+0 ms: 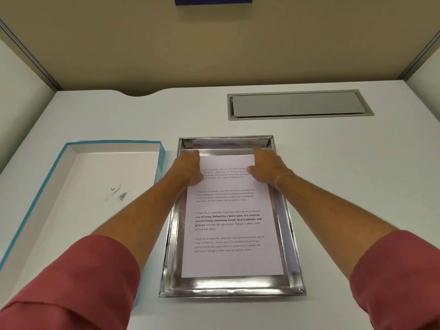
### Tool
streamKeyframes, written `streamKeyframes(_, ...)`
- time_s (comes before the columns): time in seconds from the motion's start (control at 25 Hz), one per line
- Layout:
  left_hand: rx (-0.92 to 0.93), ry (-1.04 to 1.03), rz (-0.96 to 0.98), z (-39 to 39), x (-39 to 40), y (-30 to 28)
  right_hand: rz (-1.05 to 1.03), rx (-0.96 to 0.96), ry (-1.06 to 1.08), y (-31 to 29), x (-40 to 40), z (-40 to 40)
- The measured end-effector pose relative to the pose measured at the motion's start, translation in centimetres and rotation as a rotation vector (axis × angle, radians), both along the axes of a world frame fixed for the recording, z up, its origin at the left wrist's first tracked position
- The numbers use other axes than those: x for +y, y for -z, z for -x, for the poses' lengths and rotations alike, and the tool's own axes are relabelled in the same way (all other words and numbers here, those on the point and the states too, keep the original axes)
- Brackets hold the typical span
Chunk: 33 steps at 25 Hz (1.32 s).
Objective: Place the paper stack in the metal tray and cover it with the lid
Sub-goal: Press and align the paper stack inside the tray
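Note:
A shiny metal tray [232, 288] lies in the middle of the white desk. The paper stack [228, 232], white sheets with printed text, lies flat inside it. My left hand [187, 169] rests on the stack's far left corner, fingers curled at its edge. At the far right corner my right hand [265, 166] presses the stack, with the fingers stretched toward the tray's far wall. The lid [114, 148], a white box lid with a teal rim, lies upside down on the desk to the left of the tray.
A grey cable hatch [300, 104] is set into the desk behind the tray at the right. Beige partition walls close the desk at the back and sides. A blue sign [213, 0] hangs on the back wall.

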<state>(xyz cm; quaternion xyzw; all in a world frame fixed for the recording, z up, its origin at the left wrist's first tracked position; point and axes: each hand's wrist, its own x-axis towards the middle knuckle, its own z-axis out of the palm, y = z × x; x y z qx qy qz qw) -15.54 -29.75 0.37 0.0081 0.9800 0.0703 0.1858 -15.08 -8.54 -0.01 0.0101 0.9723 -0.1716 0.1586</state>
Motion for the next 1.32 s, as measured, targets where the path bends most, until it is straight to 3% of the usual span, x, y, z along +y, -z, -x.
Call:
streamKeyframes(0.36, -0.021, -0.119, -0.160, -9.4, 0.0, 0.6, 0.061, -0.030, 0.001, -0.9, -0.1, -8.9)
streamKeyframes(0.72, -0.131, -0.019, -0.193, -16.4, 0.3, 0.7, 0.151, -0.149, -0.079, -0.7, 0.1, -16.9)
streamKeyframes(0.96, -0.179, -0.017, -0.137, -19.9, 0.2, 1.8, -0.012, -0.236, -0.195, -0.7, 0.5, -19.3)
streamKeyframes(1.32, -0.117, -0.015, -0.058, -21.0, 0.6, 2.1, -0.098, -0.127, -0.277, 0.6, 0.7, -20.2)
